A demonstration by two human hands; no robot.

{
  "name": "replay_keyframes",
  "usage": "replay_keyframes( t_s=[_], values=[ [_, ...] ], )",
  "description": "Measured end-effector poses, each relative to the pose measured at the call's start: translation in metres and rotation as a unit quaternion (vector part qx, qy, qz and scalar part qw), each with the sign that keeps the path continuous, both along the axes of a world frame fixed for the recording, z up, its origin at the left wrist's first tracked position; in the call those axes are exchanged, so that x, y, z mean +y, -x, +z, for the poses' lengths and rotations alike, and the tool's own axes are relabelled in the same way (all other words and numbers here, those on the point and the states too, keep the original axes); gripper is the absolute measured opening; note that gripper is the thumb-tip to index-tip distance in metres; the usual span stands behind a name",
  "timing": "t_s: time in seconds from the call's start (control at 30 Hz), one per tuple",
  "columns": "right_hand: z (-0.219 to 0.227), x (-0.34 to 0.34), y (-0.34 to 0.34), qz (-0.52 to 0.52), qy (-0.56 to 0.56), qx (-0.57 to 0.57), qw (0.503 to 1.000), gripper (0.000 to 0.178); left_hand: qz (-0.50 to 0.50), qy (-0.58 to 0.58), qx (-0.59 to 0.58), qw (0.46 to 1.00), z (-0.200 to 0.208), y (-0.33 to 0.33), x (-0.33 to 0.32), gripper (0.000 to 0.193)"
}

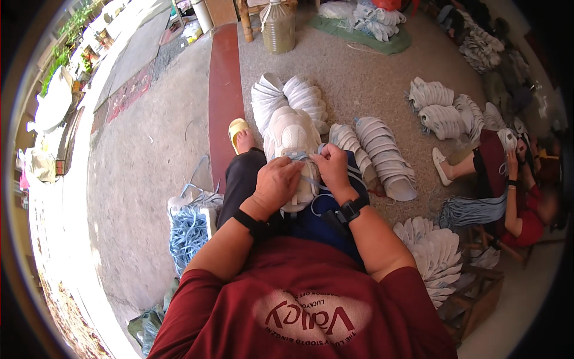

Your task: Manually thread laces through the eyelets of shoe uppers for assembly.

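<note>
A white shoe upper (pixel 292 131) rests on my lap with its toe pointing away from me. A light blue shoelace (pixel 297 155) crosses its throat, and a loose end loops down on the right side. My left hand (pixel 279 181) is closed on the left side of the shoe upper, its fingertips at the lacing. On the other side, my right hand (pixel 333 170) pinches the shoelace between thumb and fingers, close to the eyelets. The fingers' undersides are hidden.
A bag of blue laces (pixel 190 233) stands at my left. Stacked white uppers (pixel 385 157) lie ahead and right, with more uppers (pixel 427 254) fanned beside me. A seated co-worker (pixel 526 209) handles a shoe at the far right. A liquid-filled jug (pixel 278 30) stands ahead.
</note>
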State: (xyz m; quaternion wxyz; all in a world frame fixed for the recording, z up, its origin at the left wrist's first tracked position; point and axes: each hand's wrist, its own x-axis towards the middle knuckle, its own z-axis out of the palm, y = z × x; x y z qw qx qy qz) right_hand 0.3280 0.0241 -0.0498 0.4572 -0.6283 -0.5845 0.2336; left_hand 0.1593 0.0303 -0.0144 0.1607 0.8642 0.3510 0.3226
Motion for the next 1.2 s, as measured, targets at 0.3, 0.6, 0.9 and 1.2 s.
replay_keyframes(
  t_s=[0.3, 0.6, 0.9, 1.2],
  values=[
    [0.013, -0.029, 0.019, -0.032, -0.037, -0.160, 0.986, 0.013, -0.004, -0.003, 0.009, 1.000, 0.002, 0.001, -0.006, 0.016],
    [-0.003, -0.029, 0.021, -0.048, -0.107, -0.154, 0.981, 0.008, 0.028, 0.021, 0.115, 0.993, 0.006, -0.014, 0.001, 0.012],
    [-0.003, -0.030, 0.020, -0.057, -0.134, -0.149, 0.978, 0.011, 0.031, -0.027, 0.149, 0.988, -0.001, -0.023, 0.005, 0.009],
    [-0.009, -0.029, 0.021, -0.111, -0.124, -0.101, 0.981, 0.006, 0.018, -0.059, 0.191, 0.980, -0.001, -0.033, 0.009, 0.008]
  ],
)
